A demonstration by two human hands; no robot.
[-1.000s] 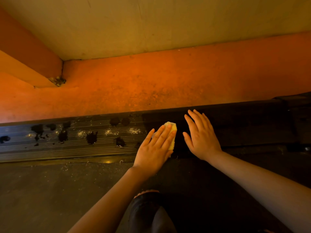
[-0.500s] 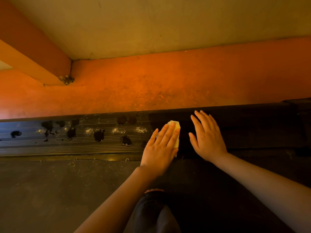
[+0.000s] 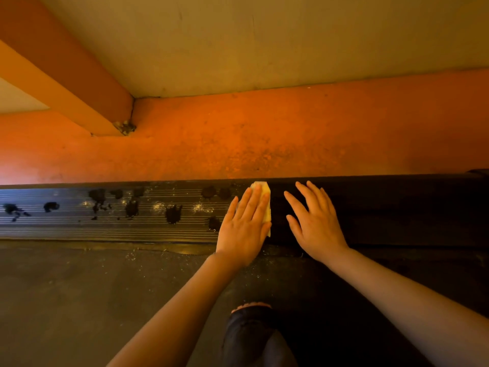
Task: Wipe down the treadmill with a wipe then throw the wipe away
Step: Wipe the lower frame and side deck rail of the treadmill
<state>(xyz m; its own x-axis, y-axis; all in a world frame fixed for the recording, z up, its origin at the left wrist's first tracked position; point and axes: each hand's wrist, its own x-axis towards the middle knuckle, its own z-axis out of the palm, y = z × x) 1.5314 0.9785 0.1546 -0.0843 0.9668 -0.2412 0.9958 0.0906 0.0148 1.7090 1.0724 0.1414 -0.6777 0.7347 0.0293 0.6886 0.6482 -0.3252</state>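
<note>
Dark blotches (image 3: 173,213) dot the ribbed treadmill side rail (image 3: 111,223) left of the left hand (image 3: 244,229). That hand's grip is released, flat fingers pressing the pale wipe (image 3: 265,201) against the rail. Just right, the right hand (image 3: 315,225) rests flat, fingers spread, grasping nothing.

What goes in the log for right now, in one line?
step: wiping side rail | left hand: flat on wipe | right hand: flat on rail, empty | dark spots: remain left | wipe: not binned
</note>
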